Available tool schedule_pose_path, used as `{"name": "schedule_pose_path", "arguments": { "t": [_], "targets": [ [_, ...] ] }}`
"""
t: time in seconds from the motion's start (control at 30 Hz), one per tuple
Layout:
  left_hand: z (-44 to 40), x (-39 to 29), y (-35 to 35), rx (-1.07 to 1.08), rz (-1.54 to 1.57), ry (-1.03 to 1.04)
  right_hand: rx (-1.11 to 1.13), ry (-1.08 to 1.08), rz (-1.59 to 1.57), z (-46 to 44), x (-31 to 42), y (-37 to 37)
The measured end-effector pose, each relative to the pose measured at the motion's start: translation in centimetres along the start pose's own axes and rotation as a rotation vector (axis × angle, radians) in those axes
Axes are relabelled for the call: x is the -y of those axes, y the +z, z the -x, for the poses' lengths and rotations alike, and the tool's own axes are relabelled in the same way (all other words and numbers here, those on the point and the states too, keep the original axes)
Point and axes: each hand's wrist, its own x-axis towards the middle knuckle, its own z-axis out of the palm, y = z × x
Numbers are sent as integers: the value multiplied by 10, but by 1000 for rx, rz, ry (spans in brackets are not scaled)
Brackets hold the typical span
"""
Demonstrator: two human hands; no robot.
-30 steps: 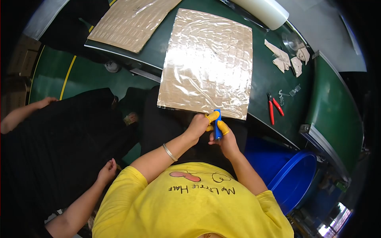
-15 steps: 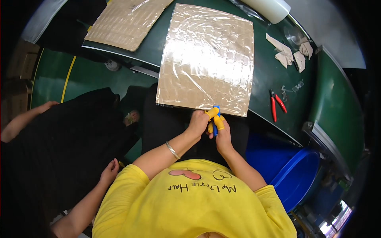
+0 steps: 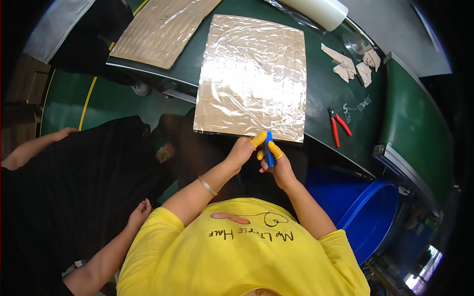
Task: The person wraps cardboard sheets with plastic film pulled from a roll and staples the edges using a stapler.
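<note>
My left hand (image 3: 240, 152) is at the near edge of a cardboard sheet wrapped in shiny clear film (image 3: 247, 116). Its thumb, in a yellow finger cot (image 3: 258, 139), points toward the top of a slim blue tool (image 3: 269, 153); the other fingers are curled and mostly hidden, so what they pinch is unclear. My right hand (image 3: 283, 167) is closed around the blue tool, which stands nearly upright in the view just off the sheet's edge. Yellow cots cover my right thumb and a fingertip. The tool's exact kind does not show.
Red-handled nippers (image 3: 335, 128), plastic scraps (image 3: 363, 104) and pale torn pieces (image 3: 345, 64) lie right on the green table (image 3: 321, 93). A film roll (image 3: 326, 12) and another wrapped sheet (image 3: 158, 34) are farther back. A blue bin (image 3: 368, 217) stands right; a person in black (image 3: 74, 197) is left.
The view has shifted slightly, moving the sheet and table items left. My right hand has turned a little outward from the left, and more of the blue tool shows.
</note>
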Motion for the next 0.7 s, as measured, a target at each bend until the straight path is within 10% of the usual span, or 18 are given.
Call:
{"name": "schedule_pose_path", "arguments": {
  "t": [0.7],
  "targets": [
    [-15,-4,-6,30,26,-180,-87,-54,0,-10,3,16]
  ]
}}
